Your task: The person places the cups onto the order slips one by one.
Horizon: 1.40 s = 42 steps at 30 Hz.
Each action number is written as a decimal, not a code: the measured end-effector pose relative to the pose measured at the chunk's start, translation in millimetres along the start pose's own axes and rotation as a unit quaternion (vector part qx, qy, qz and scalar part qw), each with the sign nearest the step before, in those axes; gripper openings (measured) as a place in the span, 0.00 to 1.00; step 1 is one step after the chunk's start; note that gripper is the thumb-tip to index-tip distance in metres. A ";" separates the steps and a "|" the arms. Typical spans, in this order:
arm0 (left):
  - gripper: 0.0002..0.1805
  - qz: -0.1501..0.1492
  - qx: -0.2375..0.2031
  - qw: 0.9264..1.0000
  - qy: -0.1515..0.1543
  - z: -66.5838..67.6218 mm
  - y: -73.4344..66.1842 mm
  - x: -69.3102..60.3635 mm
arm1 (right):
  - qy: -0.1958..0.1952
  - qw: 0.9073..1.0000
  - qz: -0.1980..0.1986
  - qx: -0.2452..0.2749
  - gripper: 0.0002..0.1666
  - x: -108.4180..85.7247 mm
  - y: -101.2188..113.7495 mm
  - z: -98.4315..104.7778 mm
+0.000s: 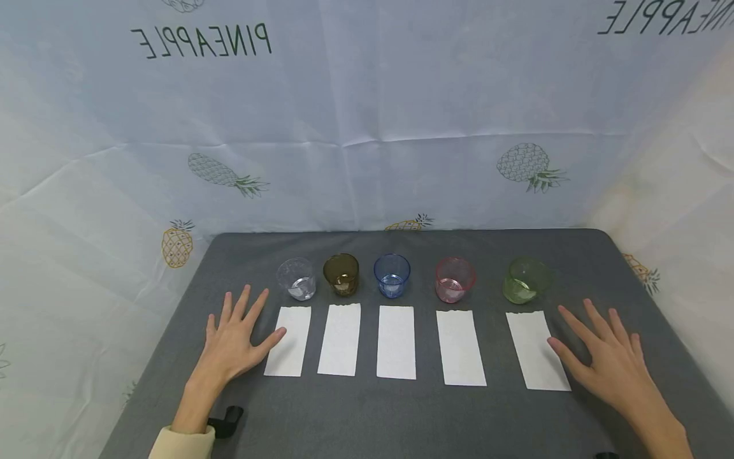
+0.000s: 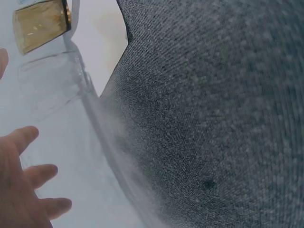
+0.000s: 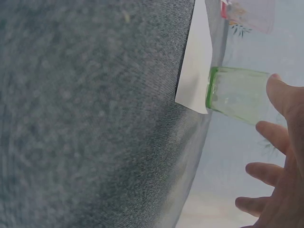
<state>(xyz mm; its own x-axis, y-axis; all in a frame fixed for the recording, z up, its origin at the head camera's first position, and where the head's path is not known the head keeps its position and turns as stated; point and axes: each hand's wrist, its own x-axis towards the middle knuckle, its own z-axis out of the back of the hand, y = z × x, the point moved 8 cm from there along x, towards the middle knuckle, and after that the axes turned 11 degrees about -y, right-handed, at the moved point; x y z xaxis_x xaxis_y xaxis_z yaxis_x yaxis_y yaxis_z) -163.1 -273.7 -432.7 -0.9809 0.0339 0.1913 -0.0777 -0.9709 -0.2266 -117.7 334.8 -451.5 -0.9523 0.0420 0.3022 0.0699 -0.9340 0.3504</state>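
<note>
My left hand is spread with straight fingers over the table's left side, its thumb above the leftmost white paper strip. On the right, my right hand has its fingers spread too, thumb tip near the rightmost paper strip. Neither hand holds anything. Behind the strips stands a row of glasses: clear, brown, blue, pink and green. In the right wrist view the green glass appears beyond the thumb; the left wrist view shows the brown glass.
Three more strips lie between the outer ones: one before the brown glass, a middle strip and one before the pink glass. A grey cloth covers the table. A pineapple-print curtain hangs behind. A black strap shows by the left wrist.
</note>
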 end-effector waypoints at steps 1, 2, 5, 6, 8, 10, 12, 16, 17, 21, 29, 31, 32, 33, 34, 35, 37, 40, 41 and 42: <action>0.51 0.000 -0.001 1.000 0.000 -0.2 0.1 -0.1 | 0.001 1.000 -0.001 0.001 0.44 -0.1 -0.2 -0.2; 0.51 0.001 -0.002 1.000 0.000 -0.5 0.4 0.0 | 0.002 1.000 -0.001 0.001 0.44 -0.3 -0.3 -0.3; 0.51 0.002 -0.005 1.000 0.002 -1.9 1.8 -0.2 | 0.003 1.000 -0.001 0.006 0.43 -0.8 -0.7 -0.5; 0.51 0.003 -0.006 1.000 0.003 -2.3 2.3 -0.3 | 0.002 1.000 -0.001 0.008 0.43 -0.6 -0.8 -0.2; 0.51 0.004 -0.008 1.000 0.004 -2.7 3.1 -0.3 | -0.001 1.000 0.000 0.014 0.43 -0.7 -1.3 0.5; 0.51 0.005 -0.009 1.000 0.005 -2.8 3.4 -0.5 | -0.005 1.000 0.002 0.020 0.43 -0.9 -1.9 1.4; 0.51 0.005 -0.012 1.000 0.004 -2.5 3.1 -0.6 | -0.013 1.000 0.004 0.024 0.43 -1.3 -2.2 2.6; 0.51 0.003 -0.017 1.000 0.000 -1.3 1.5 -0.3 | -0.035 0.999 0.014 0.029 0.42 -1.8 -1.4 5.7; 0.51 0.002 -0.018 1.000 -0.002 -1.1 1.1 -0.3 | -0.041 0.999 0.016 0.029 0.41 -2.0 -1.0 6.7; 0.50 -0.004 -0.023 1.000 -0.012 0.8 -1.5 -0.8 | -0.054 0.998 0.021 0.029 0.41 -2.5 -0.8 8.2; 0.50 -0.006 -0.058 0.998 -0.029 6.8 -8.8 1.5 | -0.067 0.993 0.034 0.094 0.40 -0.7 -1.0 7.6; 0.50 -0.005 -0.069 0.997 -0.031 8.5 -11.5 3.4 | -0.083 0.988 0.050 0.118 0.40 0.2 0.4 8.4; 0.50 -0.006 -0.075 0.997 -0.033 9.5 -13.2 4.3 | -0.092 0.986 0.060 0.128 0.40 0.9 1.0 9.1; 0.50 -0.006 -0.081 0.996 -0.034 10.4 -14.7 5.3 | -0.098 0.984 0.067 0.135 0.39 1.1 1.1 9.5; 0.50 -0.008 -0.086 0.996 -0.037 11.6 -16.5 6.3 | -0.098 0.983 0.067 0.141 0.40 1.2 0.4 8.9; 0.49 -0.010 -0.092 0.995 -0.038 12.7 -18.4 7.2 | -0.094 0.982 0.064 0.148 0.39 1.1 -0.6 7.7; 0.49 -0.015 -0.105 0.993 -0.043 15.1 -22.3 9.1 | -0.085 0.983 0.055 0.154 0.39 0.4 -2.6 5.2; 0.48 -0.021 -0.125 0.991 -0.050 18.2 -28.2 11.4 | -0.070 0.981 0.049 0.175 0.37 -0.8 -3.2 0.8; 0.48 -0.023 -0.134 0.989 -0.051 19.0 -30.2 12.1 | -0.068 0.980 0.050 0.182 0.37 -1.3 -2.7 -0.2; 0.48 -0.026 -0.143 0.988 -0.054 19.8 -32.5 12.7 | -0.069 0.979 0.051 0.184 0.36 -1.5 -2.3 -1.0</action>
<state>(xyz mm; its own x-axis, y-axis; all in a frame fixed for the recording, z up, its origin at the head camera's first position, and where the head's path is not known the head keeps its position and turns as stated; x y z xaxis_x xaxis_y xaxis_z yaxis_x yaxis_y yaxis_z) -169.6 -246.5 -404.0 -0.9511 0.0412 0.3060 -0.1888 -0.8618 -0.4708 -116.7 336.6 -453.7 -0.8877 0.0267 0.4597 0.2885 -0.7459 0.6003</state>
